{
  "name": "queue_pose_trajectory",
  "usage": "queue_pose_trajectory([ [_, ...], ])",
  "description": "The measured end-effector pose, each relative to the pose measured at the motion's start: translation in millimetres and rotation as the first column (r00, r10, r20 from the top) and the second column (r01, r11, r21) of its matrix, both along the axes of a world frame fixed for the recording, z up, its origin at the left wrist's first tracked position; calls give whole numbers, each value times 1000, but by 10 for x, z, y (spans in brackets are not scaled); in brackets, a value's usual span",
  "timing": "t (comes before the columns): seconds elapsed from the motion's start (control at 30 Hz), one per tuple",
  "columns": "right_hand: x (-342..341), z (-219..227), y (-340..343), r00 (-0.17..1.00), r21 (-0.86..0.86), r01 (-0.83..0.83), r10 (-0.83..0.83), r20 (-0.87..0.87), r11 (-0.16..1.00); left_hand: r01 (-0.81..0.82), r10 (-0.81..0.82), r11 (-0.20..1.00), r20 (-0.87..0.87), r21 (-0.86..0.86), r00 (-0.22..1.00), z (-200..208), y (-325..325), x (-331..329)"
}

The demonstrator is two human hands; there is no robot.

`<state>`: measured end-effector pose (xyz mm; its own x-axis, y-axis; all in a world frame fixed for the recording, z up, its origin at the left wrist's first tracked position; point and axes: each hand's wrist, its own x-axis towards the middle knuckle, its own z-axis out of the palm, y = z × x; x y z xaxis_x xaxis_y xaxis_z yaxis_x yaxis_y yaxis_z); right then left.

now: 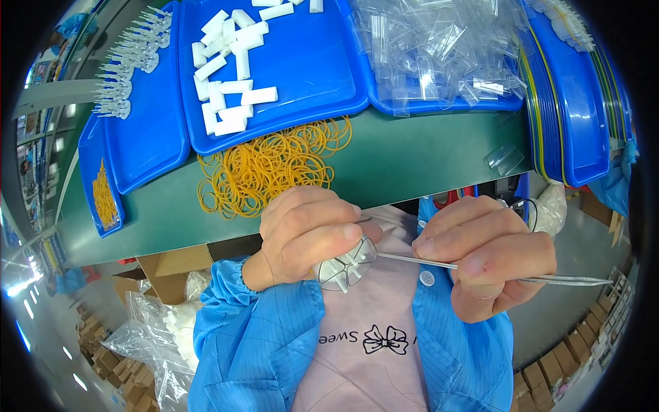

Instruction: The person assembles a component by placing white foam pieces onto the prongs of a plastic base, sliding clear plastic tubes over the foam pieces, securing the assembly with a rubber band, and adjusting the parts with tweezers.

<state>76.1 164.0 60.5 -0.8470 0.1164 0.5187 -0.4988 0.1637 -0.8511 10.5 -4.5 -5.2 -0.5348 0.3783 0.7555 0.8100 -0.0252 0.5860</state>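
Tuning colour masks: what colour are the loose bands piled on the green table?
Orange-yellow; the loose bands show best in the head view.

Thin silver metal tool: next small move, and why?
Probably nudge the thin silver metal tool slightly left with the right hand: its tip lies beside the edge of the white spoked plastic piece held in the left hand, contact unclear.

The person's left hand (pixel 309 230) is held in front of the chest, its fingers curled and tips pointing toward the other hand, the wrist bare above the sleeve. The right hand (pixel 487 257), a little apart, pinches with bent fingers pointing inward, hiding most of its own wrist.
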Motion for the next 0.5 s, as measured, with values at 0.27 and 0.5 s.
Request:
queue_pose_trajectory([
  [0.27, -1, -43, -29, 999, 41, 32, -31, -17, 999, 51, -52, 999, 58, 11, 997, -1, 9, -15],
  [0.5, -71, -97, -17, 998, 78, 25, -19, -67, 997, 154, -149, 988, 217, -7, 965, -38, -26, -30],
])
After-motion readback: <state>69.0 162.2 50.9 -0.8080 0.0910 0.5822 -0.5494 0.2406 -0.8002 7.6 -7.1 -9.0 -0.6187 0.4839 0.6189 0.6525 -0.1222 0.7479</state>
